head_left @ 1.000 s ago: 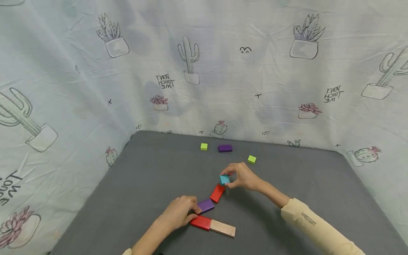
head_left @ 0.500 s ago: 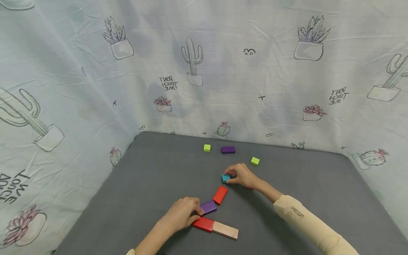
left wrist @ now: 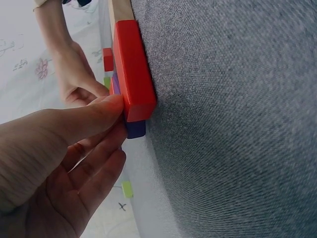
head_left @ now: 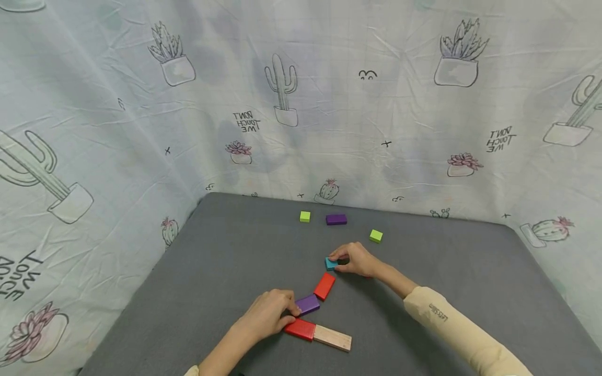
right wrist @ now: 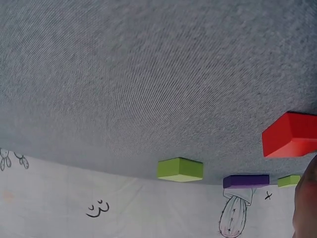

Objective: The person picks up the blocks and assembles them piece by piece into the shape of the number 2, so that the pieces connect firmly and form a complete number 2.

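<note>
My right hand (head_left: 357,260) pinches a small light-blue block (head_left: 331,263) between thumb and fingers, low over the table. Just nearer to me lies a red block (head_left: 324,286), its lower end by a purple block (head_left: 308,304). My left hand (head_left: 268,313) rests at the near end of this row, index fingertip on the purple block. Its thumb touches the end of a second red block (left wrist: 133,69), which meets a bare wooden block (head_left: 332,338) end to end. In the right wrist view only an edge of the right hand (right wrist: 306,203) shows; the blue block is out of sight.
Toward the back lie two lime-green blocks (head_left: 305,216) and another purple block (head_left: 336,219). One more red block (right wrist: 290,136) sits beneath the right wrist, mostly hidden from the head view. A cactus-print curtain (head_left: 338,104) hangs behind the grey table (head_left: 235,245).
My right hand has lowered the light-blue block beyond the far end of the red block and shifted it slightly. The left hand stays in place, while the head view has shifted a little.
</note>
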Tool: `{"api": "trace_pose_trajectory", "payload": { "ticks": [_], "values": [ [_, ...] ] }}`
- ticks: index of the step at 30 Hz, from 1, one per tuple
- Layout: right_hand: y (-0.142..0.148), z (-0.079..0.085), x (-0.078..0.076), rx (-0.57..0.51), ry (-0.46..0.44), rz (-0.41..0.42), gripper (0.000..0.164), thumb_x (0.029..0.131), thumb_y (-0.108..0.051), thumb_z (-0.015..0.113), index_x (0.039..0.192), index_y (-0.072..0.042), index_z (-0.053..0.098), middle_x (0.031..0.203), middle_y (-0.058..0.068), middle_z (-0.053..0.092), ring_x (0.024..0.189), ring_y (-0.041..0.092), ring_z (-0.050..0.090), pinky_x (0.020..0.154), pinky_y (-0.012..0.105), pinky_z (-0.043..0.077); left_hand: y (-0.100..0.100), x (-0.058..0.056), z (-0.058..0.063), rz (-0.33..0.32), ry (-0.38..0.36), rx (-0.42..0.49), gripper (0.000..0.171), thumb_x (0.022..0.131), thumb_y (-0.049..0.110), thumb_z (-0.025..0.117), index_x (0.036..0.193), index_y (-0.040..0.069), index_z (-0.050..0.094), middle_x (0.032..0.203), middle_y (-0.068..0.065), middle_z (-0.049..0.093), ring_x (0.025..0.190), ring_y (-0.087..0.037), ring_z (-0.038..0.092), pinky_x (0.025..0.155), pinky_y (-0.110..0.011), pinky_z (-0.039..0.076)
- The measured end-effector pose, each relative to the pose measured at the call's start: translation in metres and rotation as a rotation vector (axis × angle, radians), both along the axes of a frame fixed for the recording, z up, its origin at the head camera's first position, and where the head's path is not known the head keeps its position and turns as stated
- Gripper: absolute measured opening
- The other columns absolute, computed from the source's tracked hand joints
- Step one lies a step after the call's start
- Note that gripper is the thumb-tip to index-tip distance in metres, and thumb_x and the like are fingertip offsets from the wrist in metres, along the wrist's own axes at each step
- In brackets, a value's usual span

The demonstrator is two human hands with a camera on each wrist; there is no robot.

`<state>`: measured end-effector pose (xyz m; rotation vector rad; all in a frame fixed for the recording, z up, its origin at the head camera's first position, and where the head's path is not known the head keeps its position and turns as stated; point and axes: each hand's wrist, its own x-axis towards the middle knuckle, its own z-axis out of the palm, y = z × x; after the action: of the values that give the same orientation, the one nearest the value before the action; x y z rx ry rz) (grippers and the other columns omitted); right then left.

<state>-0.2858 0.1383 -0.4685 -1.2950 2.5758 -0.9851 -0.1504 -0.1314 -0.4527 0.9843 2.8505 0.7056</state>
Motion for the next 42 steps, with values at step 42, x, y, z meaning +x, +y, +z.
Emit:
{"api": "trace_pose_trajectory", "payload": {
  "ticks": [42],
  "values": [
    [0.0009, 0.0060, 0.0003, 0.005, -0.113, 0.064, 0.027, 0.079, -0.002, 0.076, 0.104, 0.004, 0.072, 0.102, 0.013, 0.071, 0.098, 0.023, 0.067, 0.082, 0.025, 0.051, 0.0046, 0.0016, 0.0030, 0.005, -0.034, -0.004, 0.014, 0.075, 0.008, 0.081, 0.088, 0.013, 0.078, 0.081, 0.011, 0.062, 0.080, -0.008, 0.063, 0.063, -0.024, 0.051]
  ]
}}
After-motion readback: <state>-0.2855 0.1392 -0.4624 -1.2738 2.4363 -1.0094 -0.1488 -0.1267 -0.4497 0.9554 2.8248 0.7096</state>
